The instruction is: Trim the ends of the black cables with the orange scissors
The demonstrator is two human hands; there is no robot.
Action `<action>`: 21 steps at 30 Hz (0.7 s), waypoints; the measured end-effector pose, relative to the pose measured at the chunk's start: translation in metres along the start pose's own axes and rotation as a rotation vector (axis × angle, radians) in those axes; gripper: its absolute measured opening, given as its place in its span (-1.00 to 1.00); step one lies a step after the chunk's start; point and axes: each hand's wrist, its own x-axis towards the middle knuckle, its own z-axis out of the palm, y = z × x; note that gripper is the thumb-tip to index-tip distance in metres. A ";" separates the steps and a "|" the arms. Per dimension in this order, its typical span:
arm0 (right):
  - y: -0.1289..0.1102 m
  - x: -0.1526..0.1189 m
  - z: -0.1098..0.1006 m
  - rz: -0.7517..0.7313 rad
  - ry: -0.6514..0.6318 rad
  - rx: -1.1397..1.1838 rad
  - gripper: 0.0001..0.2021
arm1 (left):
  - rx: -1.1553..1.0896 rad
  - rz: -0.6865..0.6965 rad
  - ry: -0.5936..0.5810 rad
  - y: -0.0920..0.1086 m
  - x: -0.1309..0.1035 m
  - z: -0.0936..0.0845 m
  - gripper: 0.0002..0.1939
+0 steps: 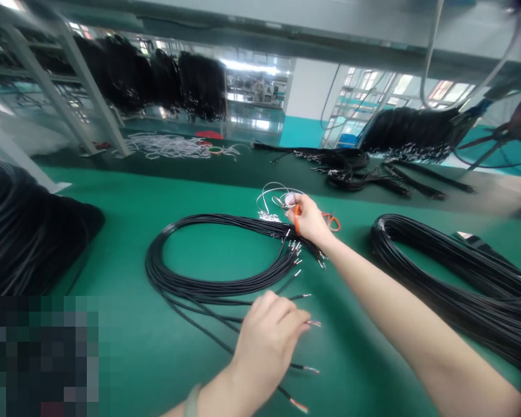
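Note:
My left hand (271, 333) is closed in a pinch on a black cable, whose stripped wire ends (315, 324) stick out past the fingertips. Other loose black cables with bare ends fan out beneath and beside it. They run from a large coil of black cable (208, 284) lying on the green table. Beyond the coil's ends, my right hand (308, 217) is closed around what look like scissors with orange loop handles (333, 222); the blades are hidden. Its fingertips are at a small white round piece (290, 200), beside a small pile of white bits (269, 216) and thin white strands.
Another black cable coil (417, 266) lies at the right, and a big cable heap (30, 231) at the left. On the dark strip behind are white ties (169, 146) and cable bundles (351, 168). Posts (87, 87) rise at the left; cables hang from racks beyond.

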 end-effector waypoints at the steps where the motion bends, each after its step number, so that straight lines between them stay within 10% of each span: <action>1: 0.005 0.013 0.009 -0.004 0.005 -0.023 -0.78 | -0.001 0.014 0.003 -0.001 -0.001 0.000 -0.86; 9: 0.017 0.020 0.016 0.000 0.047 -0.043 -0.88 | -0.422 -0.388 0.027 0.000 -0.001 0.000 -0.81; 21: -0.054 -0.184 -0.033 0.224 -0.115 0.465 -0.81 | -0.638 -0.657 -0.028 0.003 0.006 0.009 -0.83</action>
